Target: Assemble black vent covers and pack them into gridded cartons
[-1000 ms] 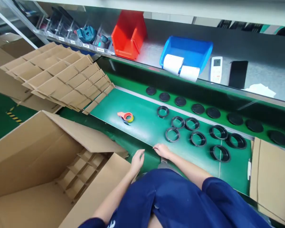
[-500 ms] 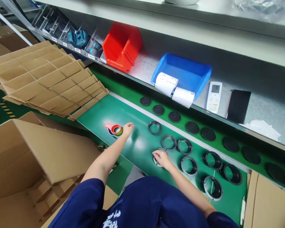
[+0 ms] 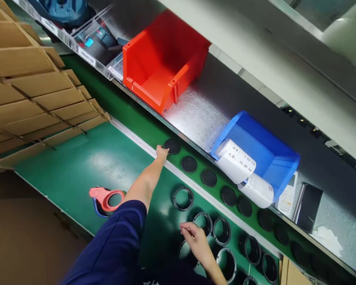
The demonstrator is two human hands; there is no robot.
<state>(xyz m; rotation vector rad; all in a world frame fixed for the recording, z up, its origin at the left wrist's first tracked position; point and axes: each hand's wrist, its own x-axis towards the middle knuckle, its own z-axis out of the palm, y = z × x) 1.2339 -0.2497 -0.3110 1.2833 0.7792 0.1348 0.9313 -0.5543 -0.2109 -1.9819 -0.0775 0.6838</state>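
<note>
My left hand (image 3: 162,152) reaches across the bench to the row of black discs. Its fingers are closed at the near left edge of the leftmost black disc (image 3: 172,146). Loosely curled, my right hand (image 3: 195,237) hovers over a black ring (image 3: 184,250) at the bench's near side, with nothing visible in its fingers. That ring is partly covered by the hand. Another black ring (image 3: 183,198) lies between my two hands, and a further ring (image 3: 222,231) lies to the right among several similar ones.
A red-handled tape dispenser (image 3: 106,200) lies on the green bench (image 3: 68,178), left of my left arm. Cardboard dividers (image 3: 32,95) lean at the far left. The shelf above bears a red bin (image 3: 154,85), a blue tray (image 3: 255,146) with paper labels, and a phone (image 3: 308,206).
My left hand has moved from beside the tape dispenser forward to the leftmost black disc. My right hand has lifted slightly off the ring. The view has shifted closer and tilted.
</note>
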